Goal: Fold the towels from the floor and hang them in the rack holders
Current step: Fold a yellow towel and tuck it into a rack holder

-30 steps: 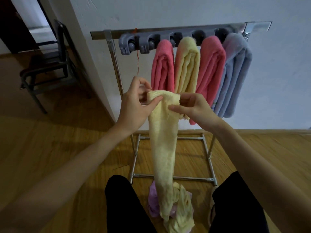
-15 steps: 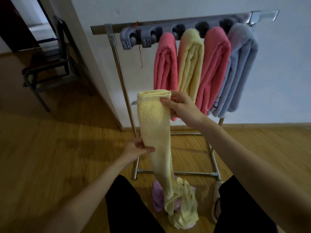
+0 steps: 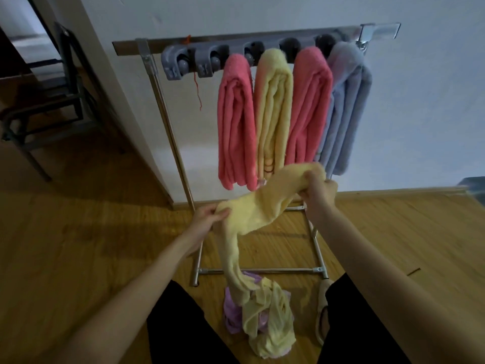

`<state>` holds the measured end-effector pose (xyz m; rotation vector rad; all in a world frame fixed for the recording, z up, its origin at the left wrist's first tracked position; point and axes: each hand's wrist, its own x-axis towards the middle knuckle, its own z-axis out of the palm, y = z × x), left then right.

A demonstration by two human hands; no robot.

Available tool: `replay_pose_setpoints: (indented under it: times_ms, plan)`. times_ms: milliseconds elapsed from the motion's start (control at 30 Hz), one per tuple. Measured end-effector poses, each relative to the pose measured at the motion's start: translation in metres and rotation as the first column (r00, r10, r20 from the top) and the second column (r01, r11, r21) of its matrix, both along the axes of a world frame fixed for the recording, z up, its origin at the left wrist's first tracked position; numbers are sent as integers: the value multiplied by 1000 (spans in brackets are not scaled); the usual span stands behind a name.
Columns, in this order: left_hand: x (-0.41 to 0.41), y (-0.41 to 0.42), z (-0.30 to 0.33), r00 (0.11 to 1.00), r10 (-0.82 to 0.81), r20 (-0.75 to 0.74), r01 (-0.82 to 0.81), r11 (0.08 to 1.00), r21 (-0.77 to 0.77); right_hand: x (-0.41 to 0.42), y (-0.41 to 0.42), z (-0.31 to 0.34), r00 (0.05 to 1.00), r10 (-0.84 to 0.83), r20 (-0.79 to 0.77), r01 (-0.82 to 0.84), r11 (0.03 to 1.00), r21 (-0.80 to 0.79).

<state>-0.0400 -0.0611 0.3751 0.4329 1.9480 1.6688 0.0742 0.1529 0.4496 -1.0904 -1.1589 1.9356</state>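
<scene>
On the wooden floor (image 3: 78,245) before the rack (image 3: 262,46), the yellow towel (image 3: 252,208) now slopes lower, right hand (image 3: 319,191) gripping its end at 1 o'clock, left hand (image 3: 208,219) pinching its middle, ready for folding in half.

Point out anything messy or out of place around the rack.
A loose red thread dangles from the rack's holder bar beside the two empty holders. On the floor, a purple towel lies crumpled under the tail of the yellow towel held by the left hand and right hand.
</scene>
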Motion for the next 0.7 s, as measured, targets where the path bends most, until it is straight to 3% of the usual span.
replay_pose_setpoints:
  times_ms: [100, 200, 233, 267, 300, 333, 367, 400, 433, 467, 500, 533, 567, 633, 700]
  plan:
    - [-2, 2, 43, 985, -76, -158, 91, 992, 85, 13, 1, -50, 953, 213, 218, -222, 975, 20]
    - [4, 1, 82, 938, -214, -272, 239, 969, 62, 20, -5, -85, 819, 425, 385, -470, 882, 28]
    - [6, 0, 94, 918, -261, -299, 282, 959, 30, 21, -6, -90, 706, 503, 499, -600, 798, 45]
    - [7, 0, 104, 893, -309, -326, 325, 946, -6, 22, -7, -92, 528, 545, 651, -744, 667, 45]
    - [9, 0, 113, 865, -362, -348, 371, 928, -45, 22, -8, -92, 333, 513, 791, -856, 517, 25]
    - [11, 0, 123, 833, -418, -362, 417, 905, -85, 21, -11, -90, 211, 424, 881, -922, 384, 36]
    - [13, 0, 131, 805, -470, -362, 463, 879, -113, 20, -13, -86, 233, 363, 902, -942, 315, 116]
    - [15, 1, 138, 778, -519, -354, 507, 852, -134, 18, -16, -79, 359, 386, 850, -920, 299, 253]
    - [15, 2, 144, 755, -555, -348, 539, 828, -152, 15, -17, -68, 513, 490, 705, -858, 320, 402]
    - [16, 3, 148, 733, -585, -347, 564, 808, -170, 13, -19, -52, 597, 637, 487, -789, 358, 498]
    - [16, 4, 151, 716, -608, -343, 581, 792, -188, 11, -20, -36, 571, 777, 264, -761, 381, 524]
    - [16, 4, 154, 709, -623, -330, 592, 781, -201, 8, -21, -22, 487, 868, 102, -773, 373, 514]
    - [14, 5, 156, 701, -636, -322, 601, 770, -213, 6, -23, -9, 395, 918, 18, -799, 334, 501]
    - [12, 7, 159, 685, -655, -320, 615, 755, -229, 0, -27, 10, 240, 971, -15, -851, 218, 478]
    - [10, 6, 160, 692, -646, -321, 601, 763, -239, -7, -28, 16, 186, 982, 43, -884, 149, 443]
